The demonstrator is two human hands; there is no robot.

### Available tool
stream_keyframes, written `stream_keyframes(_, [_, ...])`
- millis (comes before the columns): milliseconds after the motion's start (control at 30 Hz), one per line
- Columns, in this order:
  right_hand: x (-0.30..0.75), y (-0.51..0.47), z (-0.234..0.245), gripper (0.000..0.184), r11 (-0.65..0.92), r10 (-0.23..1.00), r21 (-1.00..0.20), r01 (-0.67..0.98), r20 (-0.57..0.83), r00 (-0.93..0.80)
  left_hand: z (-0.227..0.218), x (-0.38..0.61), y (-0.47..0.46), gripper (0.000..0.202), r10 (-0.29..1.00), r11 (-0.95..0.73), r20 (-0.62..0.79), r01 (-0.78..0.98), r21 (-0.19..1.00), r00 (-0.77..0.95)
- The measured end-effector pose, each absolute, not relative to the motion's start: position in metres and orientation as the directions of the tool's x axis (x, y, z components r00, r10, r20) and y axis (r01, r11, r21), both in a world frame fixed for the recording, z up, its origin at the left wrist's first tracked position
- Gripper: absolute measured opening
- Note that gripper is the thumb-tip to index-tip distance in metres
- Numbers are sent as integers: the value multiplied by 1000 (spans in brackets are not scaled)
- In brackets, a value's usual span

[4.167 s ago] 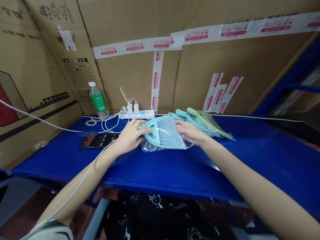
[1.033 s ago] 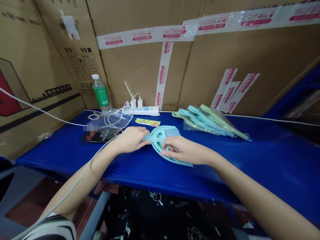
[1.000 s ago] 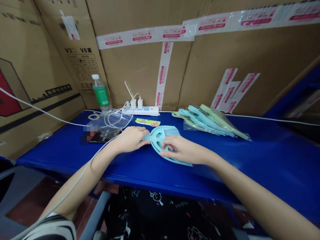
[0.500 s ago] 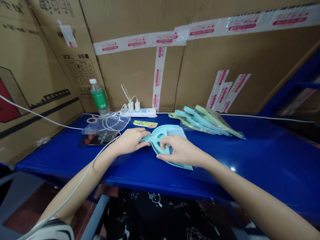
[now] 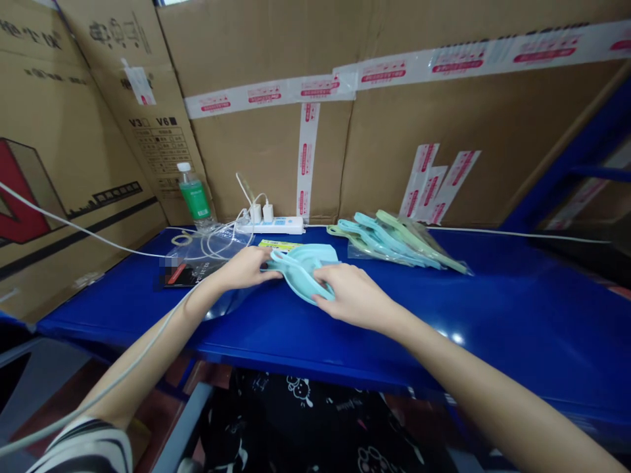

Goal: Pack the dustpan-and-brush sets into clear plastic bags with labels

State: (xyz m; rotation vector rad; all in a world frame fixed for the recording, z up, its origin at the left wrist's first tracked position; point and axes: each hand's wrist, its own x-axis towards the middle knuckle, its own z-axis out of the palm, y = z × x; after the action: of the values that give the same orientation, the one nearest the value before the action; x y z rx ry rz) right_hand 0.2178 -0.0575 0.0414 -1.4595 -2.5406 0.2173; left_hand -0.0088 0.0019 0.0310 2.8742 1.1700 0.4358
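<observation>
While the left hand (image 5: 250, 267) grasps the narrow handle end of a light-blue dustpan (image 5: 298, 277) between thumb and fingers, the right hand (image 5: 355, 295) has its curled fingers and thumb on the wide right part of the same piece; what its palm covers is hidden. The dustpan is over the middle of the desk (image 5: 497, 322), handle pointing toward the left edge; whether it rests on the surface or is slightly lifted, I cannot tell.

Just behind the left hand, a yellow label card (image 5: 279, 245) lies partly covered. Toward the left edge is a dark phone (image 5: 190, 273), and crumpled clear plastic (image 5: 224, 240) with loops of white cable over it spreads behind the left forearm. Beyond the dustpan, right of the middle and near the back edge, several light-blue and green pieces (image 5: 394, 240) lie overlapping in clear wrapping, handles toward the left. A white power strip (image 5: 280, 226) with chargers plugged in lies along the back edge. Near the back-left corner stands a green-labelled bottle (image 5: 196, 199). Taped cardboard (image 5: 246, 151) rises behind the back edge.
</observation>
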Motion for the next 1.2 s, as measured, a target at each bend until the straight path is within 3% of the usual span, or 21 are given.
stream_keyframes(233, [226, -63, 52, 36, 456, 889, -104, 884, 3, -458, 44, -1, 27, 30, 786, -514, 366, 856, -61, 498])
stream_keyframes(333, [228, -64, 54, 38, 473, 877, -69, 878, -52, -477, 45, 9, 48, 32, 840, -426, 327, 900, -96, 432])
stream_keyframes(700, [226, -59, 48, 34, 559, 821, -67, 827, -97, -563, 49, 34, 117, 40, 845, -458, 280, 887, -61, 456])
stream_keyframes(933, [218, -51, 39, 36, 506, 862, 44, 862, -55, -503, 34, 53, 141, 46, 852, -437, 311, 899, -22, 422])
stream_keyframes(1200, [213, -37, 25, 37, 453, 892, 19, 891, -29, -452, 19, 59, 143, 47, 859, -323, 434, 945, 48, 271])
